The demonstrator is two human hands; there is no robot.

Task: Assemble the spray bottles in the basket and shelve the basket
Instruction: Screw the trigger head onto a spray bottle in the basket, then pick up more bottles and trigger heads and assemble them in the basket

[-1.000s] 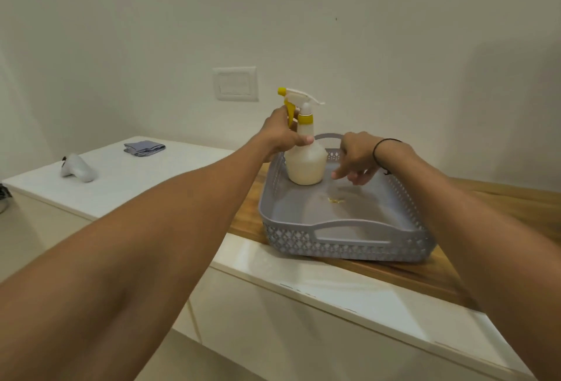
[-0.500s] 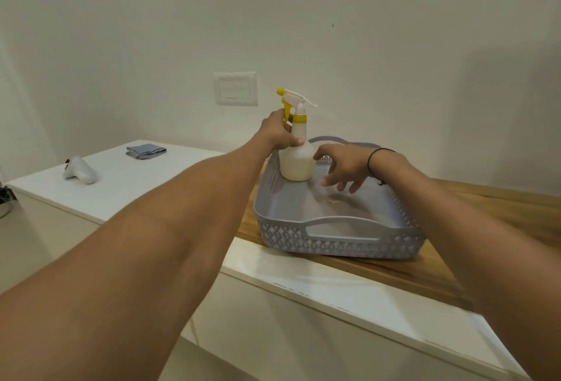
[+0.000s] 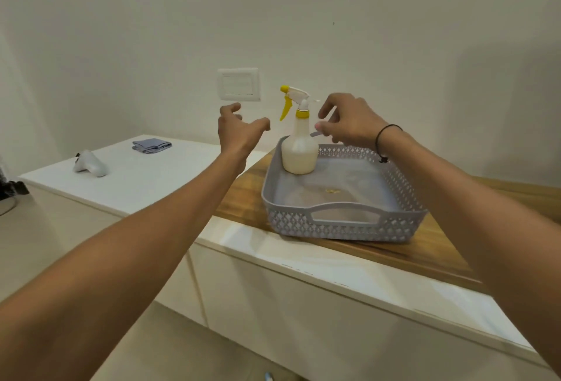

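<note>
Spray bottle (image 3: 299,150) upright in basket (image 3: 343,222) far-left corner, btwn both hands. Left hand (image 3: 239,131) open, empty. Right hand (image 3: 349,125) fingers loosely spread, apparently holding nothing. Bottle prob. light, top-heavy, smooth plastic; take at neck below collar.

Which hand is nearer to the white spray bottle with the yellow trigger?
Right. The right hand hovers just beside the spray bottle neck, fingers loosely curled, empty. The left hand is open, farther off to its left.
</note>
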